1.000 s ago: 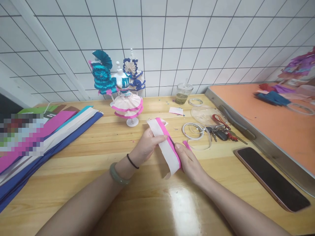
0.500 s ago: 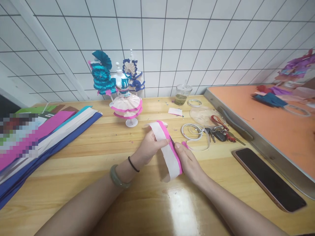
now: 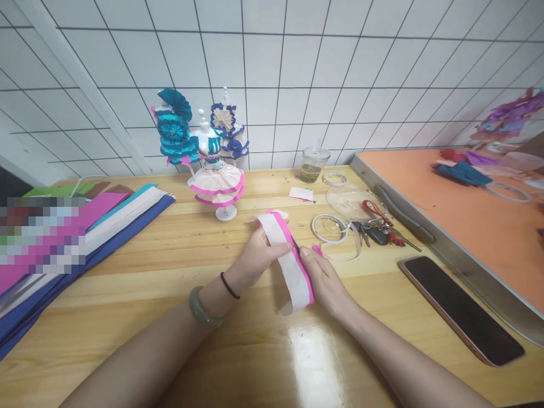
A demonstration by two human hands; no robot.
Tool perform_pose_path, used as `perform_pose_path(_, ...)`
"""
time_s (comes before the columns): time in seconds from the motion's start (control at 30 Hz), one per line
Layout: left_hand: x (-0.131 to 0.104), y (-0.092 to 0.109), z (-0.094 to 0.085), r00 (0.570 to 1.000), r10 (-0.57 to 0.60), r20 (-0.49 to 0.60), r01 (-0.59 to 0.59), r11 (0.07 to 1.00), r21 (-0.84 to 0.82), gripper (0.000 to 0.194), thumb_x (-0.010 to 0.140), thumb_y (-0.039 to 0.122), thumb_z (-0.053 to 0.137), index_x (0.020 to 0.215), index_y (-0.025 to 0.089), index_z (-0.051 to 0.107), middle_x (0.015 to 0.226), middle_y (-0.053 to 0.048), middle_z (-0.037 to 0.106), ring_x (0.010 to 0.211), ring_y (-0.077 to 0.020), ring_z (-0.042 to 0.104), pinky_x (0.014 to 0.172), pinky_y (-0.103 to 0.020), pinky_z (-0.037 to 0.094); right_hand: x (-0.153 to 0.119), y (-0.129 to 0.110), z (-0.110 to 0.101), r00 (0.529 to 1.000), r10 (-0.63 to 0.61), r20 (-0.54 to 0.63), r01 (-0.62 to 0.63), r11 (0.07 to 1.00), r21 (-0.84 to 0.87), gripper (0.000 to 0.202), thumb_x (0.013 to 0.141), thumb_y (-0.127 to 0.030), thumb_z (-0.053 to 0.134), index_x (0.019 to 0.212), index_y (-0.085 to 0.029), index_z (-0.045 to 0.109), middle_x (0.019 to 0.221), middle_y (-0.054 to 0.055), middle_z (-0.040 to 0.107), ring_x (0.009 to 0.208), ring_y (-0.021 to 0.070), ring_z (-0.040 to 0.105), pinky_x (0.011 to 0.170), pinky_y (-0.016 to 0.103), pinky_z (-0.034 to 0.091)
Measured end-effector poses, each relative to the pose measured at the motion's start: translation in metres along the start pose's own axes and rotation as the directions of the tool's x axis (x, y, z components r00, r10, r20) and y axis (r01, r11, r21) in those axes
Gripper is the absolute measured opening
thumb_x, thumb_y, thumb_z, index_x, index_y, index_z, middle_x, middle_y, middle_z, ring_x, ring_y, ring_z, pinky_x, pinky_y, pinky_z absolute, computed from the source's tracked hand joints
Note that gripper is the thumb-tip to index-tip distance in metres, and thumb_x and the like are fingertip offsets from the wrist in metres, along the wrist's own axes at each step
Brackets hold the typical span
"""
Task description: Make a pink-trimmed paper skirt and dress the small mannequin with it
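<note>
Left fingers point(image 3: 280, 249) hold a pink-edged strip point(image 3: 294, 275), right fingers point(image 3: 307, 256) a dark blade point(image 3: 296, 245)

A white wall point(image 3: 263, 56), ruled into squares by thin dark lines, rises along the far edge of a pale wooden table point(image 3: 238, 351) whose grain runs from left to right. At left, a plain white strip point(image 3: 68, 73) slants down the wall toward the tabletop, with a dark patch point(image 3: 11, 170) beyond the table's far left corner. At right lies a raised orange surface point(image 3: 501, 249) framed by a rounded grey rim point(image 3: 476, 275). Light glares in a bright white streak point(image 3: 314, 368) off the glossy near wood.
</note>
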State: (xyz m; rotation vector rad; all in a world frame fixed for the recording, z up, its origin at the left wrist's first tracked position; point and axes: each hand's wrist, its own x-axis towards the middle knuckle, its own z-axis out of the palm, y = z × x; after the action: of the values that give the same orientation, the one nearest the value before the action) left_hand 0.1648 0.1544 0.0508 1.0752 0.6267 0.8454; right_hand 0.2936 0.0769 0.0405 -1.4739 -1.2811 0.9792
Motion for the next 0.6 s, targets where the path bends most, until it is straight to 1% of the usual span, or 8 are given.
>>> perform_pose_path(0.17,0.0004,-0.0003,-0.001,1.0,-0.017,-0.003,0.017,1.0,-0.012,0.054,0.065,0.016,0.073,0.117,0.018,0.057,0.096,-0.003,0.066,0.087,-0.0163,0.059,0.079,-0.028,0.043,0.0011,0.0025,-0.0005,1.0,-0.011,0.013,0.012,1.0,-0.026,0.04,0.091,-0.053,0.034,0.068,-0.022,0.044,0.067,0.0,0.054,0.07,0.0181,0.054,0.072,0.031,0.046)
perform_pose_path(0.3,0.0009,-0.002,-0.002,1.0,-0.016,-0.003,0.016,1.0,-0.017,0.053,0.064,0.016,0.073,0.114,0.018,0.057,0.092,-0.002,0.065,0.083,-0.0152,0.058,0.076,-0.028,0.043,0.0015,0.0025,-0.0014,1.0,-0.025,0.007,0.026,0.998,-0.065,0.041,0.091,-0.053,0.032,0.067,-0.021,0.043,0.067,0.001,0.054,0.07,0.0184,0.053,0.07,0.03,0.045)
perform_pose_path(0.4,0.0012,-0.003,-0.0023,1.0,-0.015,0.006,0.015,1.0,-0.012,0.05,0.065,0.016,0.072,0.113,0.017,0.057,0.092,-0.003,0.064,0.082,-0.0151,0.057,0.076,-0.028,0.043,0.0016,0.0028,-0.0016,1.0,-0.027,0.013,0.028,0.997,-0.077,0.042,0.091,-0.053,0.032,0.067,-0.021,0.044,0.069,0.001,0.056,0.071,0.0181,0.053,0.07,0.03,0.045)
perform_pose_path(0.5,0.0014,-0.0032,-0.0023,1.0,-0.02,0.009,0.02,1.0,-0.006,0.051,0.066,0.015,0.072,0.115,0.017,0.056,0.094,-0.003,0.064,0.085,-0.0154,0.057,0.078,-0.029,0.043,0.0022,0.0044,-0.001,1.0,-0.015,0.022,0.016,0.997,-0.078,0.042,0.091,-0.053,0.032,0.069,-0.021,0.048,0.07,0.001,0.058,0.071,0.0183,0.054,0.067,0.029,0.044)
perform_pose_path(0.6,0.0014,-0.0029,-0.0028,1.0,-0.014,0.001,0.014,1.0,0.012,0.052,0.066,0.015,0.072,0.116,0.017,0.056,0.1,-0.005,0.063,0.092,-0.0168,0.056,0.081,-0.029,0.043,0.003,0.0053,-0.0005,1.0,0.007,0.011,-0.007,0.997,-0.078,0.042,0.091,-0.053,0.033,0.069,-0.021,0.048,0.069,0.001,0.057,0.068,0.0179,0.053,0.064,0.029,0.043)
